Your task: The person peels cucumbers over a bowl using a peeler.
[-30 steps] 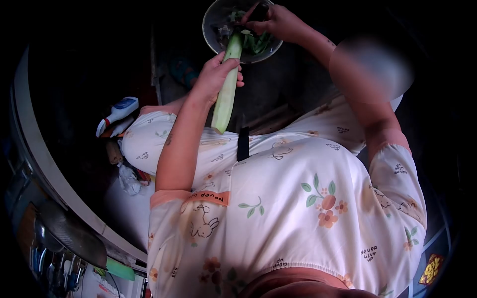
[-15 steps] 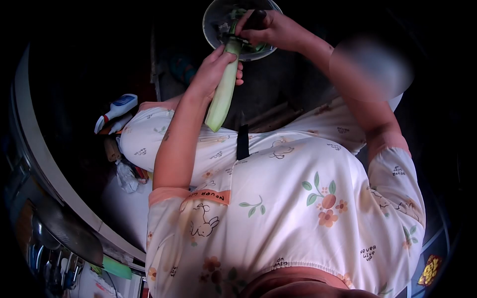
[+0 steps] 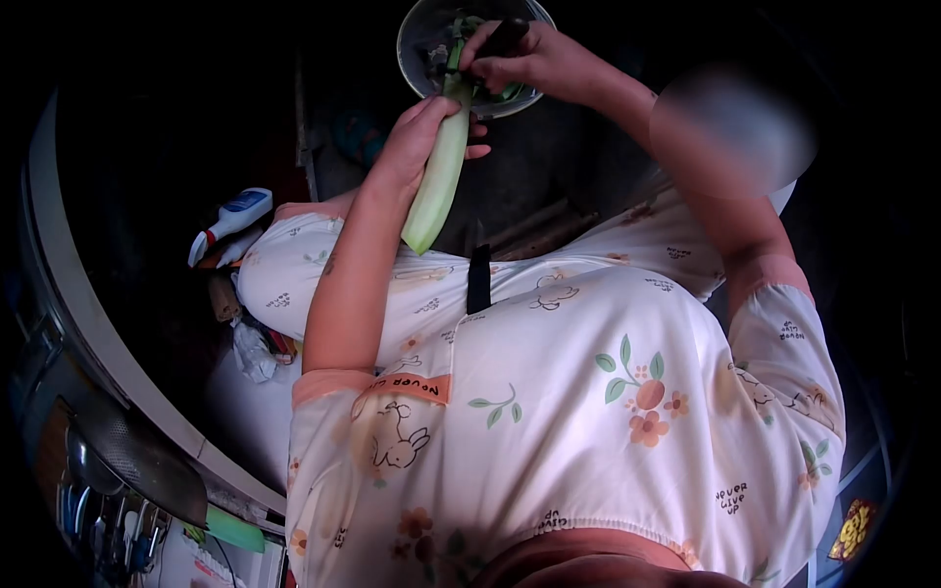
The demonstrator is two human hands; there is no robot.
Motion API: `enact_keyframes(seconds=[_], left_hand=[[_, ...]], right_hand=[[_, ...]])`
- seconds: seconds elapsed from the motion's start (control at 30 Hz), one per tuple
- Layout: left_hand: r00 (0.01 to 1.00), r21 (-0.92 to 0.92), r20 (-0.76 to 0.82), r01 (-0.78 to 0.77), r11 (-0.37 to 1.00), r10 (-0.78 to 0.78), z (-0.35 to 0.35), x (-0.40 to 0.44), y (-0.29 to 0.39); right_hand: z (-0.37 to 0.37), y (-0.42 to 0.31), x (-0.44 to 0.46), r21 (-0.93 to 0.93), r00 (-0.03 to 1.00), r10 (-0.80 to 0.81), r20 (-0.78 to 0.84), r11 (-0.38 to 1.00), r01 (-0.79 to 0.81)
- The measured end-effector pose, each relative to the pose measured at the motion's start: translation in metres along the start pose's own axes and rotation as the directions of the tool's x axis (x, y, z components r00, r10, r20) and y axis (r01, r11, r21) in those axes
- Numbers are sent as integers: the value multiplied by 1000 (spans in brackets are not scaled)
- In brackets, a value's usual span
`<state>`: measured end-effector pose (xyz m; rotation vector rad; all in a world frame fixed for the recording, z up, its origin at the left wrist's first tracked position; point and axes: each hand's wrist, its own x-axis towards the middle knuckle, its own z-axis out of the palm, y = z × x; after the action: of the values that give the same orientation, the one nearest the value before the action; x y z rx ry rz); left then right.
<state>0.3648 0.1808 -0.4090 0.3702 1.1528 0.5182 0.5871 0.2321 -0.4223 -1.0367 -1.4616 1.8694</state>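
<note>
My left hand (image 3: 420, 137) is wrapped round a long, pale green, peeled gourd (image 3: 440, 181), whose blunt lower end points down toward my lap. Closed around the black handle of a peeler (image 3: 506, 36) is my right hand (image 3: 537, 64); its head, partly hidden by my fingers, lies against the gourd's upper end. Below both hands stands a round bin (image 3: 404, 57), with green peelings (image 3: 512, 91) inside. A strip of darker green skin shows near the top of the gourd.
On my lap lies a narrow black object (image 3: 478, 279) with a pointed grey tip. A white spray bottle (image 3: 238, 211) and a clear plastic bag (image 3: 253, 353) are by my left leg. At lower left a curved counter edge (image 3: 162, 412) borders utensils and a dark pan (image 3: 142, 456).
The peeler's head has shifted slightly along the gourd's upper end. Some fingers of my left hand have straightened a little, and the gourd has moved slightly up and left.
</note>
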Motion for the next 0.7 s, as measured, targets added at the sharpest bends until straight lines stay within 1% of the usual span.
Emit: enact_keyframes(seconds=[0.03,0.07,0.1,0.13,0.2,0.27,0.3,0.37,0.4,0.47,0.5,0.53,0.57,0.6,0.63,0.67,0.7], left_hand=[[1000,-2,0,2,1000,-2,-2,2,-1],[1000,38,23,-13,999,12,-5,3,-2],[999,75,48,-27,997,24,-8,4,-4],[999,74,46,-25,997,22,-10,3,-6],[992,107,126,-36,994,23,-11,6,-6],[991,101,131,-36,994,23,-7,5,-1],[992,75,124,-33,997,23,-6,3,0],[994,50,105,-46,998,41,-2,2,1],[995,42,91,-55,998,51,-2,1,2],[993,24,113,-49,999,46,-7,5,-1],[993,11,110,-33,999,32,-8,6,-2],[994,-4,108,-18,1000,18,-8,8,-2],[994,-3,109,-17,1000,18,-8,10,-3],[991,46,130,-43,998,36,-10,12,-4],[987,94,151,-68,993,53,-11,13,-6],[987,93,149,-66,993,52,-13,13,-8],[985,81,173,-40,996,26,-14,12,-8]], right_hand=[[5,-2,-2,-44,1000,-10,5,999,11],[8,-2,-3,-89,1000,-20,11,996,21],[0,8,2,-91,1000,-12,-9,996,11],[-7,11,8,-93,1000,-6,-31,996,3],[-27,25,15,-303,983,-11,-185,952,-47],[-40,26,17,-298,947,48,-317,943,-148],[-39,24,16,-297,946,51,-320,943,-151],[-33,21,20,-53,942,29,-334,997,-49],[-27,15,21,-53,945,31,-324,997,-50],[-16,5,14,74,974,4,-227,997,13],[-13,0,6,-180,988,-43,-147,984,16],[-11,7,8,-31,999,-8,-46,999,6],[-5,10,5,-11,999,2,-49,1000,-3],[3,8,2,10,999,13,-49,1000,-12],[0,12,3,-5,999,29,-41,1000,-29],[-5,13,5,-4,999,31,-40,1000,-31],[-12,14,8,-103,994,67,-88,992,-76]])
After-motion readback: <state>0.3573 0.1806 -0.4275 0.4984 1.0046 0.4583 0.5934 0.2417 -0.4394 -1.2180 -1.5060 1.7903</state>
